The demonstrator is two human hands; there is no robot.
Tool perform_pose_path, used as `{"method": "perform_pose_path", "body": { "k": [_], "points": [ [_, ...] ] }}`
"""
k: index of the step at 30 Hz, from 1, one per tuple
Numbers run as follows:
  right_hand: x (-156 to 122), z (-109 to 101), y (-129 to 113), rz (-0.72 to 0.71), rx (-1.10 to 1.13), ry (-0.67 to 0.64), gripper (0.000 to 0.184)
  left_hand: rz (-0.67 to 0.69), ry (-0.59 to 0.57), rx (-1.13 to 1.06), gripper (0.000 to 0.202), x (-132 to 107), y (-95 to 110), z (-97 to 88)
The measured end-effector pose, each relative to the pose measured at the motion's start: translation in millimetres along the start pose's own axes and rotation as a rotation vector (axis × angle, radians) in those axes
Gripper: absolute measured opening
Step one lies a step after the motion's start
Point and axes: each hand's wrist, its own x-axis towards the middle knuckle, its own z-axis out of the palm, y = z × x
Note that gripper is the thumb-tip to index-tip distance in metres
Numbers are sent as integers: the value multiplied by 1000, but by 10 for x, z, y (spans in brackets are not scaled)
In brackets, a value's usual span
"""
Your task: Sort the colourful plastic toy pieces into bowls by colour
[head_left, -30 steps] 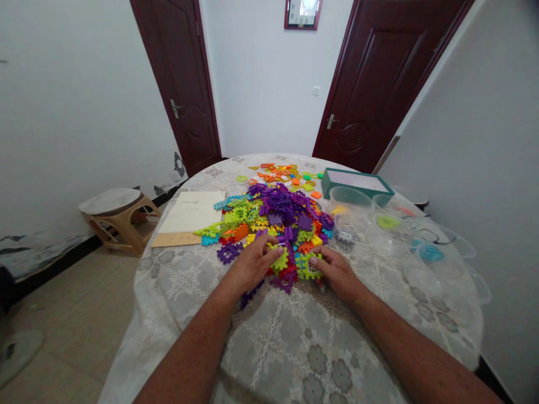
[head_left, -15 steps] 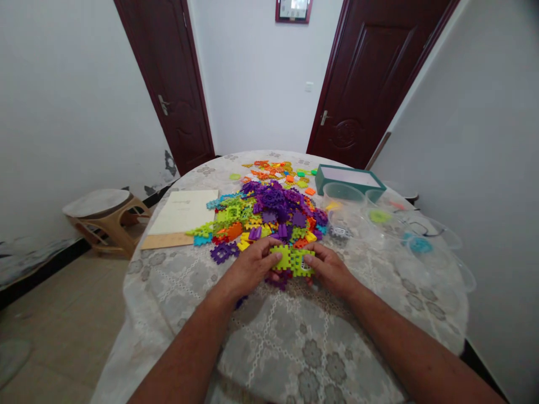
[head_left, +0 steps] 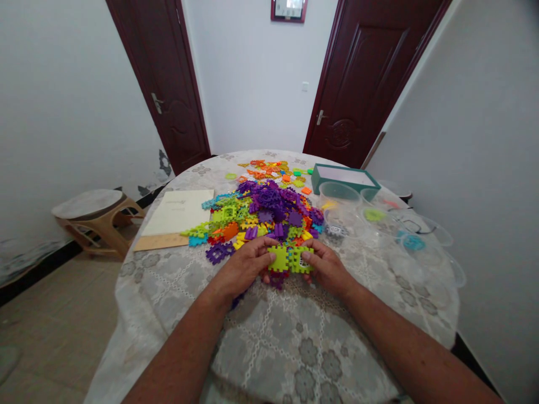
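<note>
My left hand [head_left: 252,261] pinches a solid lime-green toothed building tile [head_left: 279,258] by its left side. A second lime-green tile [head_left: 298,267], with a window-like opening, is gripped at its right edge by my right hand [head_left: 326,265]. The two tiles meet edge to edge; whether their teeth are locked together I cannot tell. Below them a purple toothed piece [head_left: 277,280] shows in part. Just beyond my hands rises a heap of mixed interlocking pieces, with purple tiles [head_left: 273,202] on top and lime-green ones [head_left: 229,213] on the left.
A cream booklet [head_left: 177,210] lies left on the round cloth-covered table [head_left: 269,336]. Clear plastic tubs [head_left: 341,205] stand on the right, in front of a green box [head_left: 345,178]. Smaller orange pieces [head_left: 261,165] are scattered at the back. A stool [head_left: 95,205] stands beyond the left edge.
The view has shifted slightly. Both hands keep their hold on the lime-green tiles, and the tiles look a little more angled to each other at the seam.
</note>
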Motion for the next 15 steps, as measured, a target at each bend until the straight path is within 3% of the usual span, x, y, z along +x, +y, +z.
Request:
{"method": "perform_pose_path", "body": {
  "k": [7,12,15],
  "points": [
    [9,-3,1,12,-50,-34,52,-38,-28,-94,43,-31,98,54],
    [40,-39,-36,-84,-11,138,42,-26,208,-78,45,22,53,-22],
    [48,-5,-60,-109,-46,91,41,-8,250,-28,47,52,9,-32]
  ]
}}
